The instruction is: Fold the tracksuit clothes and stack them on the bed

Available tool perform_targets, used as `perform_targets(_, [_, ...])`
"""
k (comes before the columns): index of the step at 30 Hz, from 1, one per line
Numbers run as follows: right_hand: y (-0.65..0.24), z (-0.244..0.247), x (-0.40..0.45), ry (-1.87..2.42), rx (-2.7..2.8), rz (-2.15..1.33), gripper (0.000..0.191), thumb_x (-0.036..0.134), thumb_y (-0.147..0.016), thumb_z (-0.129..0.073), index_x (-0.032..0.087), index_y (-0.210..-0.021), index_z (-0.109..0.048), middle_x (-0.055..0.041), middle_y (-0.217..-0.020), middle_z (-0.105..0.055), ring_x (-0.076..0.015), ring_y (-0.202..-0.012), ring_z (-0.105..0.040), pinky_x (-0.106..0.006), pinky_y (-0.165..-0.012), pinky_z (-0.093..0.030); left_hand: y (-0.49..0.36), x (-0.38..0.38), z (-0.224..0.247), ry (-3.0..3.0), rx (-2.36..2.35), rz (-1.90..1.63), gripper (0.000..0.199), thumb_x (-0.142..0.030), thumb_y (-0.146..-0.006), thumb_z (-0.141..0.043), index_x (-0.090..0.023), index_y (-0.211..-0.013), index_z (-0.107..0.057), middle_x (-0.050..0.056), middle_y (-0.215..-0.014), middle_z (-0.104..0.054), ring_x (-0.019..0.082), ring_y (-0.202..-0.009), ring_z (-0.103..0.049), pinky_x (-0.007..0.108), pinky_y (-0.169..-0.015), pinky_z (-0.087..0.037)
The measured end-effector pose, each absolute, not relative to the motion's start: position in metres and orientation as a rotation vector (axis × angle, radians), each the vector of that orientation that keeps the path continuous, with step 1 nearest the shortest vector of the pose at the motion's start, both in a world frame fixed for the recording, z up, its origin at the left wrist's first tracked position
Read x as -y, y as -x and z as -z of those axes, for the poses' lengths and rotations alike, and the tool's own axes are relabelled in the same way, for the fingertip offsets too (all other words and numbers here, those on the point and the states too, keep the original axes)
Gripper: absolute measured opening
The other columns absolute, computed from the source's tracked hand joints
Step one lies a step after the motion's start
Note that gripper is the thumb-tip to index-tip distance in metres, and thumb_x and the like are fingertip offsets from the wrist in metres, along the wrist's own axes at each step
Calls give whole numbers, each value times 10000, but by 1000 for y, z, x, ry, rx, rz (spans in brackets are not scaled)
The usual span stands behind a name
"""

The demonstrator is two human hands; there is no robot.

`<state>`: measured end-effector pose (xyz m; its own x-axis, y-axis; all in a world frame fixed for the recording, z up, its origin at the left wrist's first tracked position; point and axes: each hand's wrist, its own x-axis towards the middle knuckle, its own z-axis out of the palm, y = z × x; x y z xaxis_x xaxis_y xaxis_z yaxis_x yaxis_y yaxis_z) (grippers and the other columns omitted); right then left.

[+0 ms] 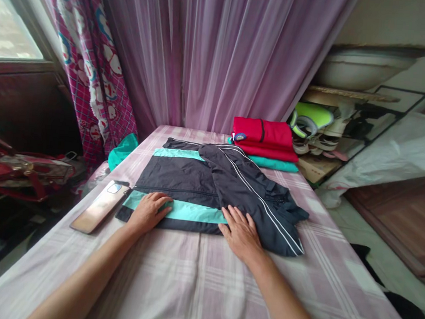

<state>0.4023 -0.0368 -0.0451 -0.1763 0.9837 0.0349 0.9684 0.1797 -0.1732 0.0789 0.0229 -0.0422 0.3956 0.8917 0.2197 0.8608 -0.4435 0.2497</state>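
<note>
A dark jacket (181,174) with turquoise bands and white-striped sleeves lies flat on the cloth-covered table (187,281). One sleeve is laid slantwise over its right part. My left hand (151,211) rests on the turquoise band near the jacket's left end, fingers spread a little. On the right, my right hand (240,230) lies flat with fingers apart, where the band meets the dark sleeve. Neither hand grips anything that shows.
A phone (100,207) lies left of the jacket. Folded red clothes (266,139) sit on a folded turquoise piece (275,164) at the back right. Beyond the table stand a shoe rack (381,97) on the right and purple curtains (214,55) behind.
</note>
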Motion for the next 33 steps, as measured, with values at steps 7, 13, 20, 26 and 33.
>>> perform_targets(7, [-400, 44, 53, 1677, 2348, 72, 534, 395, -999, -404, 268, -1517, -392, -113, -1619, -290, -282, -1475, -273, -564, -1174, -164, -75, -24, 53, -2490, -1885, -214, 551, -503, -973, -386, -277, -1468, -472, 83, -1565, -416, 306, -1463, -333, 529, -1187, -248])
perform_targets(13, [-397, 50, 50, 1765, 2391, -101, 443, 433, -1004, -403, 347, -1424, -516, -88, -1594, -357, -272, -1429, -360, -599, -1142, -225, -73, -26, 48, -2452, -1940, -46, 547, -454, -990, -372, -282, -1508, -403, 66, -1595, -360, 281, -1484, -290, 516, -1199, -224])
perform_targets(20, [-400, 42, 48, 1710, 2345, -96, 432, 415, -1006, -397, 318, -1401, -545, -96, -1575, -390, -253, -1423, -379, -573, -1149, -247, -107, -11, 39, -2515, -1994, -215, 499, -342, -990, -355, -209, -1451, -491, 120, -1556, -420, 309, -1452, -353, 570, -1171, -262])
perform_targets(26, [-471, 49, 32, 1812, 2235, 68, 480, 374, -993, -400, 229, -1437, -511, -131, -1529, -453, -266, -1411, -405, -543, -1158, -268, -150, 7, 47, -2692, -1630, -260, 522, -513, -983, -385, -321, -1461, -472, 71, -1546, -444, 304, -1452, -355, 589, -1176, -243])
perform_targets(33, [-525, 58, 10, 1812, 1990, 60, 455, 330, -965, -396, 175, -1341, -600, -132, -1387, -596, -223, -1250, -569, -360, -1044, -448, -149, 5, 52, -2675, -1645, -184, 555, -546, -971, -392, -323, -1474, -452, 76, -1565, -413, 305, -1460, -339, 593, -1171, -245])
